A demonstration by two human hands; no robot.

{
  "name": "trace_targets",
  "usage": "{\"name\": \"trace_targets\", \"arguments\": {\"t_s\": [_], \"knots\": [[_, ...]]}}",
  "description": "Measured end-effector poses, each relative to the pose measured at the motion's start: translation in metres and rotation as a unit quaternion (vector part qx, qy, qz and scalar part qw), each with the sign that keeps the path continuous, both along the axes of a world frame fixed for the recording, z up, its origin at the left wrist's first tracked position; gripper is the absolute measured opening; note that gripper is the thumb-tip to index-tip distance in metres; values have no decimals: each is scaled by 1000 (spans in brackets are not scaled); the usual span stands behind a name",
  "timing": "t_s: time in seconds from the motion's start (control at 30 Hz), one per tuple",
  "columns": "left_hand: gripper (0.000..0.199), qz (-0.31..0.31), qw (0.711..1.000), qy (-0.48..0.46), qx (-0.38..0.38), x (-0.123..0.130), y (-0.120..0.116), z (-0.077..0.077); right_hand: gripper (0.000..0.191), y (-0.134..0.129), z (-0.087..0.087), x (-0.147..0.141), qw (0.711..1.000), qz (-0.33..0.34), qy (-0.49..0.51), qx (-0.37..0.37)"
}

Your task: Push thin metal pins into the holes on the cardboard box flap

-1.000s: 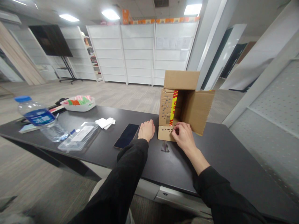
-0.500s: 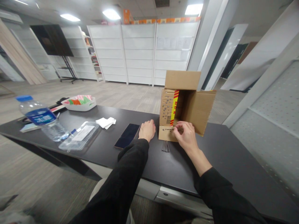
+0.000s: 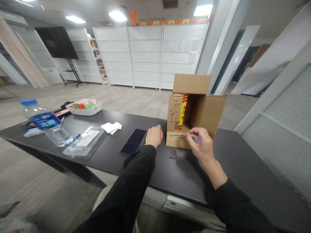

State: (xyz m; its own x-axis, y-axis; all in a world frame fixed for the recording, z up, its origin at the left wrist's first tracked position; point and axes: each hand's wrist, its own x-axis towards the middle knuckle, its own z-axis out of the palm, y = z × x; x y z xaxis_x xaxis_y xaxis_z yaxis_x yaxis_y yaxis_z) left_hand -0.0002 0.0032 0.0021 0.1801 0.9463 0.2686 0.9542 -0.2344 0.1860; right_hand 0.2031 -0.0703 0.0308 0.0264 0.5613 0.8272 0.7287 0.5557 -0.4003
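Note:
An opened cardboard box (image 3: 171, 111) stands on the dark table, its lower front flap (image 3: 176, 142) hanging toward me. A row of small dark dots runs along that flap; holes or nail heads, I cannot tell which. My right hand (image 3: 202, 144) is at the flap's right part, thumb and index finger pinched together; whatever sits between the tips is too small to make out. Left of the box, my left hand (image 3: 154, 136) rests palm down on the table, fingers loosely bent and holding nothing visible. Several thin nails (image 3: 173, 153) lie fanned out just before the flap.
A phone (image 3: 133, 141) lies left of my left hand. Farther left are folded tissues (image 3: 111, 127), a clear plastic case (image 3: 84, 142), a tilted water bottle (image 3: 47, 121) and a white tray (image 3: 88, 112) with colourful contents. White shelving (image 3: 145, 55) stands behind.
My right hand has shifted slightly right along the flap, uncovering more of the dotted row. My left hand stays in place. The whole view has moved a little.

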Motion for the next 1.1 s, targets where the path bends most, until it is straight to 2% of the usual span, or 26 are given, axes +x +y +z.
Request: {"name": "trace_targets", "arguments": {"t_s": [0.43, 0.63, 0.9, 1.1], "knots": [[23, 0, 1000, -9, -3, 0, -1, 1, 9, -24, -3, 9, 998, 30, -1, -62], [24, 1, 1000, -10, -5, 0, -1, 1, 4, -31, -10, 10, 992, 82, -36, -87], [24, 1, 1000, -10, -7, 1, -1, 2, 7, -43, -22, 8, 959, 175, -119, -187], [24, 0, 1000, -11, -5, 0, -1, 1, 9, -44, -26, 5, 942, 194, -136, -239]]}}
